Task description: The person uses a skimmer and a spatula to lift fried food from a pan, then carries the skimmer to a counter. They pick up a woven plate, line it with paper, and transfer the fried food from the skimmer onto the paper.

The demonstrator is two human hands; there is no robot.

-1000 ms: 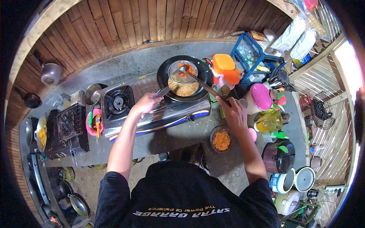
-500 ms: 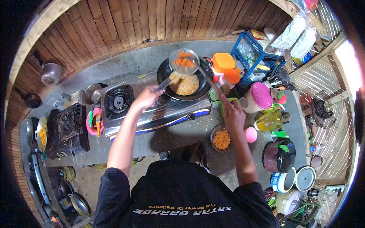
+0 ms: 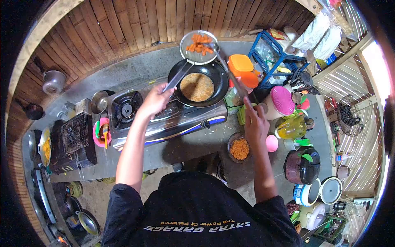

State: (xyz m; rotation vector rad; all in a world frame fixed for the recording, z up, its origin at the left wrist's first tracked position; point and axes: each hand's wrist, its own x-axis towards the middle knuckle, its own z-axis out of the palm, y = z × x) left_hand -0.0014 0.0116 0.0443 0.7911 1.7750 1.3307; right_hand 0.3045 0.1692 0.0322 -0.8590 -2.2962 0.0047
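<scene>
My left hand (image 3: 157, 100) is closed round the dark handle of a mesh strainer (image 3: 190, 56), held up over the far side of the wok. Orange pieces (image 3: 200, 44) lie in the strainer. My right hand (image 3: 256, 122) grips a long spatula (image 3: 230, 74), its far end at the strainer's right side by the pieces. Below, the black wok (image 3: 219, 76) sits on the right burner of the stove (image 3: 164, 127), with bubbling oil (image 3: 197, 87) in it.
A bowl of orange crumbs (image 3: 240, 149) stands near the counter's front edge. To the right are orange containers (image 3: 240, 64), a pink-lidded tub (image 3: 282, 101), an oil jug (image 3: 291, 127) and a blue rack (image 3: 267, 57). A pink bowl (image 3: 102, 142) is left of the stove.
The strainer with the orange pieces has moved up and slightly left, away from over the oil, uncovering more of it. The spatula has shifted slightly with it.
</scene>
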